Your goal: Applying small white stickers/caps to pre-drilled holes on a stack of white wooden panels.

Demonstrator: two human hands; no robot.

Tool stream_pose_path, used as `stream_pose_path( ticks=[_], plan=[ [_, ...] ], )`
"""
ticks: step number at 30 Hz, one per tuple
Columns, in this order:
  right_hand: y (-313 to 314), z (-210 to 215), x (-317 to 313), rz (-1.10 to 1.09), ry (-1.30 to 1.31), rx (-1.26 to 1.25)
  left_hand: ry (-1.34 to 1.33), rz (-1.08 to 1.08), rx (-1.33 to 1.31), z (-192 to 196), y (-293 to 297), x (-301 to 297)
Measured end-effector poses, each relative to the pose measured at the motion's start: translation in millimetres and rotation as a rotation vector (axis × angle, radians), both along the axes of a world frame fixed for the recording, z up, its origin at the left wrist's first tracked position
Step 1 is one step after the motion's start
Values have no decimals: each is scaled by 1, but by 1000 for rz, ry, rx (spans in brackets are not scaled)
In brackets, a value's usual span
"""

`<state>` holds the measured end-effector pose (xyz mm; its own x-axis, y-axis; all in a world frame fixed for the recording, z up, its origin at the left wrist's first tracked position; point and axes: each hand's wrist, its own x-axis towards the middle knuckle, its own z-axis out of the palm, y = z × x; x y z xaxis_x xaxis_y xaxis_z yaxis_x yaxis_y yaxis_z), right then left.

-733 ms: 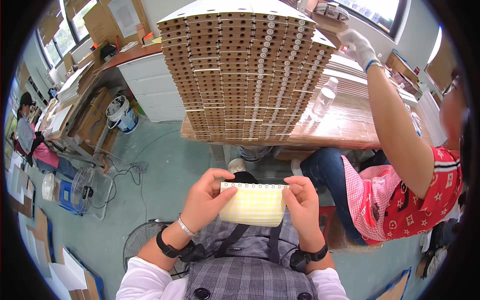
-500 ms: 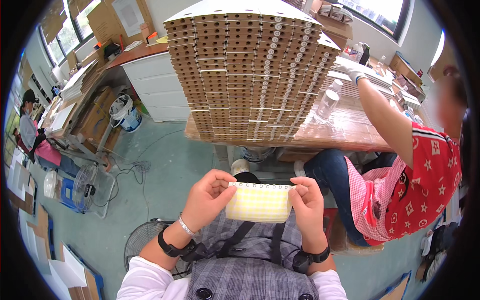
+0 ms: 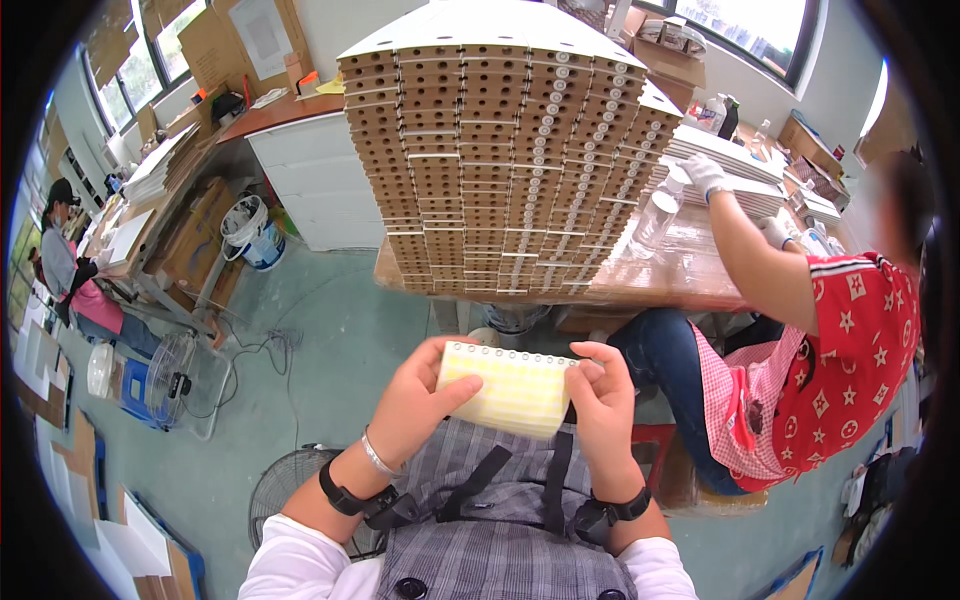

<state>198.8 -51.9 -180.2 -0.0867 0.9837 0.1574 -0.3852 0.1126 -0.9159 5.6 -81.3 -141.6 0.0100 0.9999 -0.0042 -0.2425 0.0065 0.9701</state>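
Left hand (image 3: 415, 400): grips the left end of a pale yellow sticker sheet (image 3: 505, 392).
Right hand (image 3: 603, 398): pinches its right edge.

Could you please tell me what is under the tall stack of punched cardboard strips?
The stack stands on a wooden table covered with clear plastic film. The tabletop directly beneath it is hidden.

Pale yellow gridded sheet (image 3: 506, 389), perforated top edge, tilted slightly, held above the lap
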Motion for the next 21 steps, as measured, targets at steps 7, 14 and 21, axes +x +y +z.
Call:
stream_pose_path(
  ticks=[7, 14, 21],
  plan=[
    [27, 32, -17, -292, -591, 428, 235, 102, 1, 21, 12, -20],
    [50, 65, -35, -511, -945, 932, 416, 104, 132, 51, 25, -40],
    [72, 92, -54, -598, -1022, 1060, 440, 151, 204, 78, 44, -60]
  ],
)
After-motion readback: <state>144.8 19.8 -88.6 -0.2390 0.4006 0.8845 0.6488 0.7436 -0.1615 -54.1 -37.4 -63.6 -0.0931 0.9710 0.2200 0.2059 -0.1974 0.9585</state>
